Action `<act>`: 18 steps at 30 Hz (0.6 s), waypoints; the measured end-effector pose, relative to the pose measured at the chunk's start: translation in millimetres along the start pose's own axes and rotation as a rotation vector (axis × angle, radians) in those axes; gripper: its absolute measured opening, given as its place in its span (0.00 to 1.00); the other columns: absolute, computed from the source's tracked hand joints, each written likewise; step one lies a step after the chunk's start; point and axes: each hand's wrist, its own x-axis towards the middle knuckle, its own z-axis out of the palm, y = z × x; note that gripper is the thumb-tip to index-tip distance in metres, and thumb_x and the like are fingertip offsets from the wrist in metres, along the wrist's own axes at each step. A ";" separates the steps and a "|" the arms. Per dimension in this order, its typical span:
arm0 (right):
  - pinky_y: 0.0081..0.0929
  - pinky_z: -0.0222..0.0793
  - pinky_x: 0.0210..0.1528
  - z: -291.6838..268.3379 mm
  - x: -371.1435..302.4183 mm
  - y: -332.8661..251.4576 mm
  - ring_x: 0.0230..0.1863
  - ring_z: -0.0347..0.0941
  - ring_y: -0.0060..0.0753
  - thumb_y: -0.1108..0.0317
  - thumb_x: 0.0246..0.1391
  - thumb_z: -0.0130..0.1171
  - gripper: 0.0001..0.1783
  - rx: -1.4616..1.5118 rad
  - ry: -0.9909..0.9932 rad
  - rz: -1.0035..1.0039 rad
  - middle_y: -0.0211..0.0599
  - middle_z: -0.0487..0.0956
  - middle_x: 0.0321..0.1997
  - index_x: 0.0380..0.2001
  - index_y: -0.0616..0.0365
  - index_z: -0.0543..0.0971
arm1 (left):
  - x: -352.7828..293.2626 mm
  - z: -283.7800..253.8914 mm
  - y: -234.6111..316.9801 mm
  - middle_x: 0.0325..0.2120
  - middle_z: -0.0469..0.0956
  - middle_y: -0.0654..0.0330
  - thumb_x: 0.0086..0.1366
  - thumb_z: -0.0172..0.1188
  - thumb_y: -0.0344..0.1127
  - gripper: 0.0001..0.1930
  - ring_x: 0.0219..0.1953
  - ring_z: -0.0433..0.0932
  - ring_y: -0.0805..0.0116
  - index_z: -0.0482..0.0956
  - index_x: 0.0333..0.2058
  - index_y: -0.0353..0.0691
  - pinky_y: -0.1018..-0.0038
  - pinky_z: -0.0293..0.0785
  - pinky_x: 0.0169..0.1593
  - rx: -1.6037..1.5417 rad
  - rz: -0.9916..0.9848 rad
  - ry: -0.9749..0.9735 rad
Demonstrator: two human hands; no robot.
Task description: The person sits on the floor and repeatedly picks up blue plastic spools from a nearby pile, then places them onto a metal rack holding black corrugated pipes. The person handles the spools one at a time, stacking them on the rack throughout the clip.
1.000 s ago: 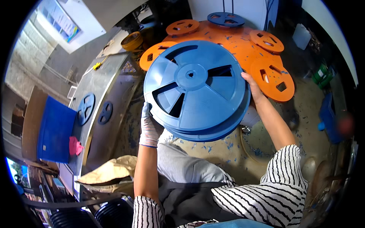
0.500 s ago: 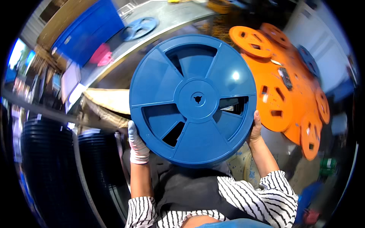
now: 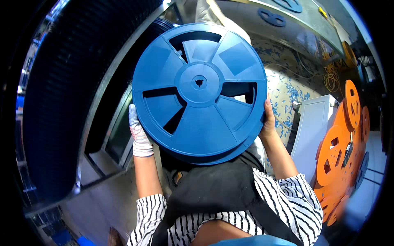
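Note:
A large blue plastic reel (image 3: 201, 123) is held up in front of my body, its round face toward me. It has a raised hub with a small keyed hole and several window cutouts. Behind its lower edge another blue rim shows, so there may be more than one reel. My left hand (image 3: 139, 133), in a pale glove, grips the lower left edge. My right hand (image 3: 268, 119), bare, grips the right edge. Most of the fingers of both hands are hidden behind the reel.
Black stacked reels (image 3: 61, 102) fill a metal-framed rack (image 3: 104, 78) on the left. An orange machine with round discs (image 3: 330, 147) stands on the right by a white cabinet (image 3: 312, 123). A workbench (image 3: 303, 22) at the back carries blue discs (image 3: 271, 17).
I have turned left with the reel still in both hands. The rack of black reels now stands close by, and the orange machine has shifted toward the right rim.

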 end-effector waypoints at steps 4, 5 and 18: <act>0.37 0.56 0.63 6.8 -16.8 3.4 0.62 0.57 0.36 0.39 0.53 0.50 0.44 0.003 0.010 0.068 0.42 0.61 0.62 0.66 0.53 0.55 | -18.5 0.2 -14.0 0.55 0.71 0.51 0.67 0.46 0.60 0.32 0.55 0.71 0.56 0.68 0.58 0.39 0.61 0.66 0.61 0.021 -0.023 0.078; 0.38 0.56 0.63 5.6 -15.9 2.9 0.62 0.57 0.36 0.39 0.53 0.50 0.44 0.007 0.005 0.085 0.42 0.61 0.62 0.66 0.53 0.55 | -18.8 0.5 -13.1 0.54 0.72 0.52 0.66 0.47 0.60 0.32 0.55 0.71 0.57 0.69 0.57 0.39 0.62 0.66 0.60 0.026 -0.081 0.105; 0.44 0.46 0.68 3.9 -22.6 4.6 0.68 0.50 0.50 0.30 0.44 0.57 0.56 -0.194 0.065 -0.004 0.51 0.54 0.66 0.67 0.52 0.51 | -31.9 103.1 24.7 0.56 0.67 0.41 0.62 0.56 0.51 0.35 0.54 0.71 0.44 0.61 0.61 0.33 0.58 0.65 0.59 1.566 0.616 -0.008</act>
